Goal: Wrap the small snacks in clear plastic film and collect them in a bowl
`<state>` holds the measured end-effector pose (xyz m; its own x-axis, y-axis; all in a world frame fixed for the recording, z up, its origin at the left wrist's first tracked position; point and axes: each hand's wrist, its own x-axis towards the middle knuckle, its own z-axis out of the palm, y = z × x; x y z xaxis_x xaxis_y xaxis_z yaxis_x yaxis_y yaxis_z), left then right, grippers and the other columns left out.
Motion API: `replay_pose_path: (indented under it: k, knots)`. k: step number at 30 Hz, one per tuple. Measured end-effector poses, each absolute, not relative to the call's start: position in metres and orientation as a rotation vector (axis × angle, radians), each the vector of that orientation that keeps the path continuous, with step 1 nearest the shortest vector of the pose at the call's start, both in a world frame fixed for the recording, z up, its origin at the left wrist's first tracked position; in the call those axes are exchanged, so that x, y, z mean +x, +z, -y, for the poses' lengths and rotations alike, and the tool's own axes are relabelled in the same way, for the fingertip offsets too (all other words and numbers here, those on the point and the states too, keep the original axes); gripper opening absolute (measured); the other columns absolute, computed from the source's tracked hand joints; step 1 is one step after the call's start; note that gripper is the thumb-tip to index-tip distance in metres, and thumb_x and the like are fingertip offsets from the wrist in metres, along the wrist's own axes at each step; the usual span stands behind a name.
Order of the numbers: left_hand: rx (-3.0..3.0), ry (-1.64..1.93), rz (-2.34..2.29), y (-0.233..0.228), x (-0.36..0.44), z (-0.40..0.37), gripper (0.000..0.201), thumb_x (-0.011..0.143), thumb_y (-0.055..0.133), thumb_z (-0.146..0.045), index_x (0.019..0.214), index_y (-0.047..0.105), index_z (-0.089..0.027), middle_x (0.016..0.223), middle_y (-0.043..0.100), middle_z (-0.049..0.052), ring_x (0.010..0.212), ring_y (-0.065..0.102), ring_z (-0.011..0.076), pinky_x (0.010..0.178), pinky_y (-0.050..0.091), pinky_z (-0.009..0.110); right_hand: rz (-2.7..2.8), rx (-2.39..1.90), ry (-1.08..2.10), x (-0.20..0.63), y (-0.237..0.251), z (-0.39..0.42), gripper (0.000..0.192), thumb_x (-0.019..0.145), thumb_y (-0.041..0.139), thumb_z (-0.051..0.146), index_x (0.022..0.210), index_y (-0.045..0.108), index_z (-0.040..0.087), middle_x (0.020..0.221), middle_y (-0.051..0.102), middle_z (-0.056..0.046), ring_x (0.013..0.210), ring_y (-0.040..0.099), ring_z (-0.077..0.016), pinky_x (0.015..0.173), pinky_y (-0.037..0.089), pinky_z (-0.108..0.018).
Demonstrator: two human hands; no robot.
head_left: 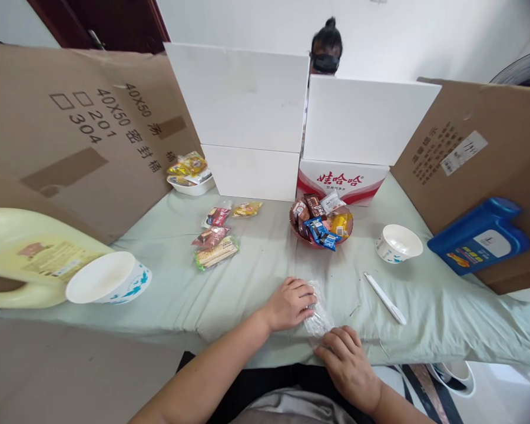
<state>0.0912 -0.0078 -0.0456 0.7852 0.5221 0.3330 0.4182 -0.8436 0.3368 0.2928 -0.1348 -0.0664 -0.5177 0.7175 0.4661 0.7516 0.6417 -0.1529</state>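
Note:
A crumpled piece of clear plastic [320,312] lies near the front edge of the cloth-covered table. My left hand [290,303] rests on its left side, fingers curled over it. The lower end is pinched between the fingers of my right hand [351,366], by the table edge. What the plastic may contain cannot be made out. To the right lies a white slim-handled tool [385,299], perhaps a cutter. Beyond my hands stands a reddish bowl [321,245] full of wrapped snacks. Several snack packets [217,252] lie farther left on the cloth.
Paper bowls stand at left [126,282] and right [400,243]. A yellow jug [35,253] and a blue bottle [479,235] flank them. White boxes [256,171] and cardboard panels [92,129] enclose the table. A white dish [194,187] holds packets. Behind, a person is partly visible.

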Motion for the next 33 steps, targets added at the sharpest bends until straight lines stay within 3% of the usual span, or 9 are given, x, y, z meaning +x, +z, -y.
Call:
replay_pose_path:
  k: [3,5,11,14,17,21,25,29,33]
  knots:
    - [2.707,0.659,-0.695,-0.047,0.091,0.007,0.027,0.091,0.058,-0.032,0.116,0.062,-0.021,0.116,0.068,0.006,0.113,0.057,0.0218,0.100,0.037,0.038,2.459,-1.090,-0.200,0.298,-0.053,0.123,0.032,0.088,0.053,0.019,0.119,0.061,0.025,0.126,0.062,-0.005,0.128,0.044,-0.0251,0.111,0.024,-0.048]
    - [2.696,0.665,-0.682,-0.048,0.092,0.006,0.029,0.093,0.055,-0.028,0.120,0.059,-0.021,0.118,0.067,0.007,0.113,0.058,0.0210,0.101,0.037,0.038,2.560,-1.081,-0.189,0.302,-0.045,0.116,0.038,0.089,0.051,0.019,0.127,0.056,0.021,0.130,0.060,-0.007,0.131,0.042,-0.0241,0.113,0.024,-0.048]
    - [2.686,0.632,-0.659,-0.049,0.092,0.006,0.020,0.092,0.055,-0.025,0.109,0.066,-0.024,0.120,0.065,0.005,0.119,0.054,0.0217,0.104,0.035,0.040,2.502,-0.974,-0.082,0.303,-0.038,0.109,0.033,0.092,0.041,0.009,0.115,0.062,0.021,0.116,0.068,-0.004,0.120,0.053,-0.0189,0.107,0.036,-0.039]
    - [2.652,0.644,-0.781,-0.047,0.091,0.006,0.017,0.087,0.063,-0.029,0.102,0.068,-0.024,0.114,0.065,0.005,0.114,0.052,0.0243,0.099,0.038,0.041,2.467,-0.969,0.132,0.300,-0.034,0.103,0.028,0.094,0.040,0.012,0.111,0.061,0.020,0.101,0.070,-0.006,0.099,0.062,-0.0183,0.092,0.047,-0.037]
    - [2.556,0.652,-0.845,-0.045,0.091,0.005,0.027,0.085,0.064,-0.028,0.112,0.063,-0.023,0.108,0.066,0.006,0.109,0.053,0.0237,0.096,0.041,0.040,2.353,-1.194,0.317,0.296,-0.033,0.087,0.028,0.097,0.036,0.019,0.106,0.062,0.021,0.089,0.070,-0.005,0.080,0.065,-0.0168,0.073,0.051,-0.031]
    - [2.433,0.672,-0.875,-0.045,0.090,0.003,0.057,0.082,0.058,-0.015,0.136,0.041,-0.022,0.110,0.066,0.006,0.110,0.052,0.0246,0.097,0.041,0.043,2.091,-1.600,0.331,0.288,-0.041,0.061,0.029,0.098,0.035,0.028,0.102,0.063,0.022,0.093,0.070,-0.005,0.080,0.067,-0.0164,0.071,0.049,-0.027]
    - [2.413,0.705,-0.895,-0.048,0.090,0.003,0.069,0.077,0.053,-0.007,0.142,0.032,-0.020,0.108,0.065,0.006,0.106,0.053,0.0247,0.095,0.043,0.044,2.008,-1.749,0.244,0.278,-0.051,0.046,0.028,0.097,0.037,0.031,0.096,0.062,0.019,0.089,0.069,-0.006,0.074,0.065,-0.0173,0.066,0.045,-0.028]
    - [2.392,0.762,-0.851,-0.045,0.090,0.002,0.055,0.077,0.047,-0.005,0.131,0.047,-0.019,0.104,0.066,0.006,0.106,0.053,0.0235,0.094,0.044,0.042,2.033,-1.774,0.189,0.273,-0.057,0.046,0.024,0.096,0.039,0.028,0.097,0.061,0.019,0.086,0.068,-0.006,0.074,0.064,-0.0183,0.067,0.043,-0.028]
    - [2.359,0.830,-0.793,-0.039,0.088,0.004,0.027,0.088,0.049,-0.020,0.111,0.061,-0.019,0.100,0.068,0.006,0.105,0.053,0.0232,0.094,0.044,0.039,2.047,-1.777,0.153,0.274,-0.059,0.048,0.023,0.095,0.043,0.029,0.109,0.057,0.017,0.091,0.069,-0.007,0.081,0.066,-0.0200,0.072,0.045,-0.029]
